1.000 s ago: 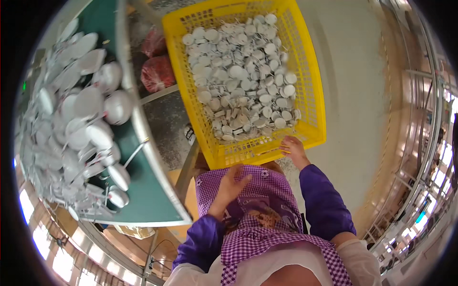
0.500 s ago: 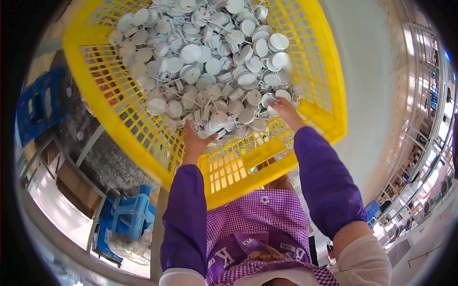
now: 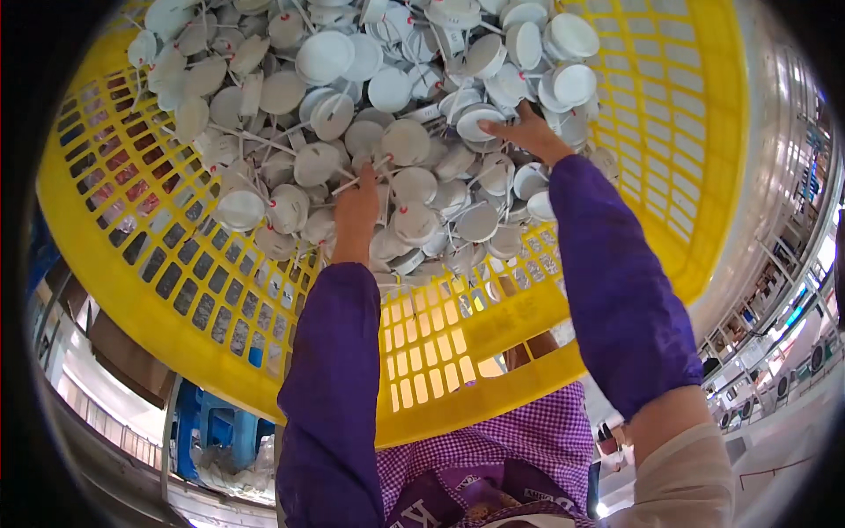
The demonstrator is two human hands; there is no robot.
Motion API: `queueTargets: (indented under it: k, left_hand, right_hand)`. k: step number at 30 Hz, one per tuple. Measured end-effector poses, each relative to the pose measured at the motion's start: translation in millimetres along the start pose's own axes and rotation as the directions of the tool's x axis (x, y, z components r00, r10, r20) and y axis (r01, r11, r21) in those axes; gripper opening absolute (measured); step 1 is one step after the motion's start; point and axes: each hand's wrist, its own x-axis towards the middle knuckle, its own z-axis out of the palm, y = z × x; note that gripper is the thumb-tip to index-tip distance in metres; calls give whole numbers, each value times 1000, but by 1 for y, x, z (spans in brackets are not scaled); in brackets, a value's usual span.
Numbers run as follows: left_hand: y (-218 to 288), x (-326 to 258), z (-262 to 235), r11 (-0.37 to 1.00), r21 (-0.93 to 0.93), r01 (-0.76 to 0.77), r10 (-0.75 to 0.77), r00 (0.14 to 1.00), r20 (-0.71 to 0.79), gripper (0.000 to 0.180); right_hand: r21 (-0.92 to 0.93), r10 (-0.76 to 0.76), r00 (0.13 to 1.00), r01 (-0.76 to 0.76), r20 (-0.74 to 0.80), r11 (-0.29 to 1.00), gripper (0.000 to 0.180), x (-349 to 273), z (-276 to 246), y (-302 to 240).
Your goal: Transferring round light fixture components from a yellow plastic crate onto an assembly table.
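Note:
Several white round discs (image 3: 327,58) with thin white leads and small red tips lie heaped in a yellow plastic basket (image 3: 506,330). My left hand (image 3: 356,209) reaches into the near left part of the heap. One finger is stretched out among the discs; the others are partly hidden. Farther right, my right hand (image 3: 533,137) rests on the heap, its thumb and fingers apart, touching discs. Neither hand visibly lifts a disc. Purple sleeves cover both forearms, which cross over the basket's near rim.
Beyond the basket's lower left side stands a blue plastic object (image 3: 220,422) with clear plastic wrapping (image 3: 233,466) beside it. A brown board (image 3: 130,361) leans at the left. Shelving (image 3: 766,290) runs along the far right.
The basket and heap appear larger and closer. Both hands have moved farther in over the discs, the left from the heap's near edge to among the discs.

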Motion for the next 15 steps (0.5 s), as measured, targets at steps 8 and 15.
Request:
queueTargets:
  k: [8,15]
  left_hand:
    - [48,-37,-7,646,-609,460,-233,879,416,45]
    - [16,-29,-11,509,-777,369,-63,917,394,48]
  right_hand:
    - [-49,113,978,-106,175,993,98,-6,10,32]
    - [114,-3,989,-14,151,993,104,-21,87,15]
